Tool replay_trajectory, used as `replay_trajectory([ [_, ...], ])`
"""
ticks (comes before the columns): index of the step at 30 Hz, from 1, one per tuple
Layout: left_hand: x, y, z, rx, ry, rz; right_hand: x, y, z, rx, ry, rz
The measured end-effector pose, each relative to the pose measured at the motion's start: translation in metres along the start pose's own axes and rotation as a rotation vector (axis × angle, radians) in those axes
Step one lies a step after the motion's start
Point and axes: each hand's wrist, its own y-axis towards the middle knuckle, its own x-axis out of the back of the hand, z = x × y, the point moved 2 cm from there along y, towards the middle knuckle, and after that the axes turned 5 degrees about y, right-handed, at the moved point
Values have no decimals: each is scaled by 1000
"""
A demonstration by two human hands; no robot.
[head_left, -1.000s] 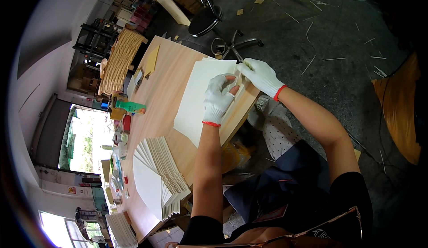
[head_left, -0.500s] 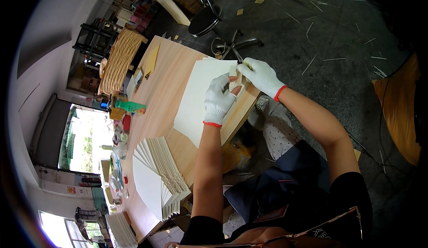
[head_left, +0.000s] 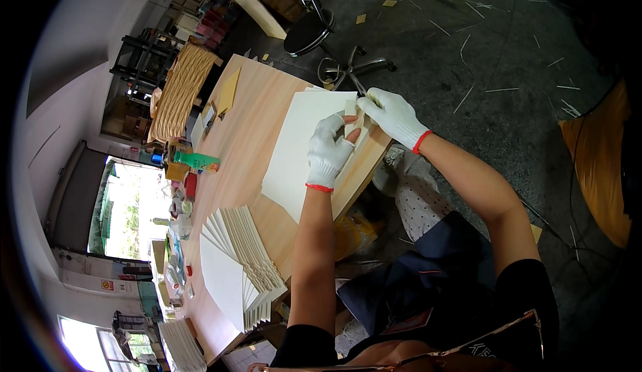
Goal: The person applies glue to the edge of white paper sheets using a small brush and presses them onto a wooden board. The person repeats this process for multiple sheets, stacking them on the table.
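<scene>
A large cream sheet of board [head_left: 294,151] lies flat on the wooden table [head_left: 254,118]. My left hand [head_left: 330,150], in a white glove with a red cuff, rests on the sheet's near edge and pinches a small pale strip [head_left: 350,109] at its corner. My right hand [head_left: 393,114], gloved the same way, grips the same strip from the table's edge side. Both hands meet at the sheet's corner over the table edge.
A fanned stack of cream boards [head_left: 237,265] lies further left on the table. A green bottle [head_left: 199,162], small jars and tools line the far side. A black swivel chair [head_left: 314,27] stands beyond the table on a grey floor littered with strips.
</scene>
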Motion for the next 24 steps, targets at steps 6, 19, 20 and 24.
replay_trajectory([
  [6,0,0,-1,-43,9,-11,2,1,-1,-10,6,14],
  [19,2,-6,-13,-20,98,-120,12,-15,25,311,-404,-106],
  [20,2,-5,-16,-48,124,-129,13,-18,13,486,-453,-179],
  [24,-1,-6,-19,-105,207,-147,13,-32,-2,535,-414,-287],
])
